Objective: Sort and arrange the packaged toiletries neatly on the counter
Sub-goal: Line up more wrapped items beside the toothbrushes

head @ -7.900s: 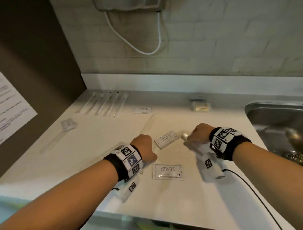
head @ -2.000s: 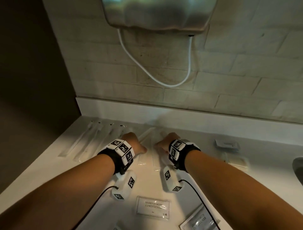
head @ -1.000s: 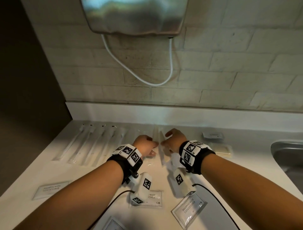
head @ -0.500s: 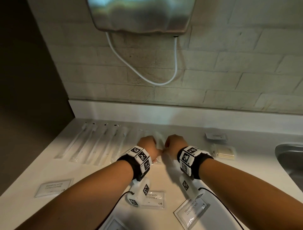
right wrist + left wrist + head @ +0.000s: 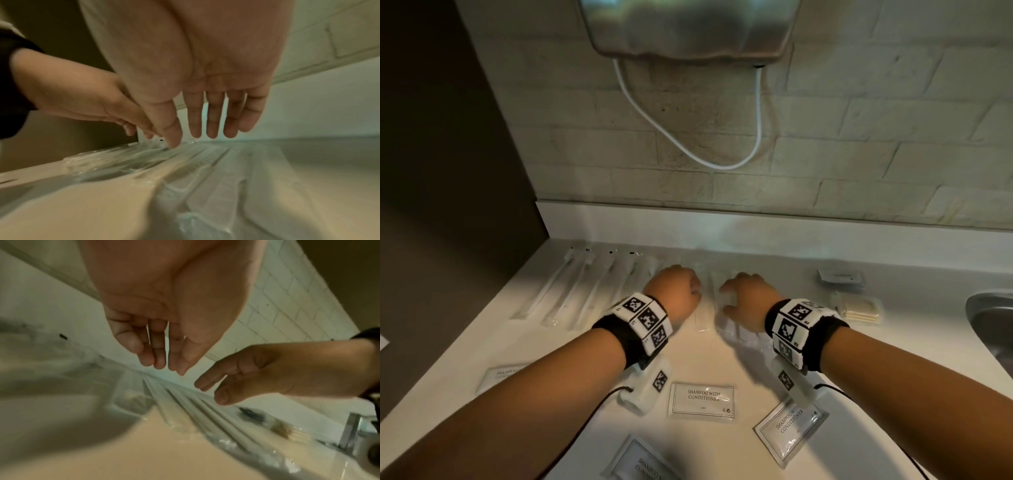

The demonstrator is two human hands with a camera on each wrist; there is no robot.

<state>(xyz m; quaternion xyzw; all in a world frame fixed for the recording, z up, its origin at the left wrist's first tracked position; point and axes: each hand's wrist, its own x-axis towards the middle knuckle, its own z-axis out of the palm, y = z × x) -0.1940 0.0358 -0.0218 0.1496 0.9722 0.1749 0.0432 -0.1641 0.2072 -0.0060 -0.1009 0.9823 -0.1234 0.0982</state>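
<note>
Several clear-wrapped toothbrushes [image 5: 585, 284] lie side by side along the back of the white counter [image 5: 722, 363]. More clear wrappers [image 5: 703, 308] lie between my hands. My left hand [image 5: 676, 294] hovers over the row's right end with its fingers [image 5: 156, 356] straight and relaxed, holding nothing. My right hand [image 5: 748, 301] is just to the right, fingers extended; its thumb tip [image 5: 172, 142] touches a wrapper [image 5: 205, 162]. Shampoo sachets lie nearer me: one in the middle [image 5: 702, 399], one at right [image 5: 791, 428], one at the front [image 5: 643, 462] and one at left [image 5: 500, 375].
A small grey packet [image 5: 840, 277] and a pack of cotton swabs [image 5: 859, 308] lie at the back right. A steel sink [image 5: 993, 322] is at the right edge. A hand dryer [image 5: 688, 27] with a white cable hangs on the brick wall above.
Half a second ago both hands were close together with fingers curled over the wrappers. Now they have drawn apart and the fingers have straightened.
</note>
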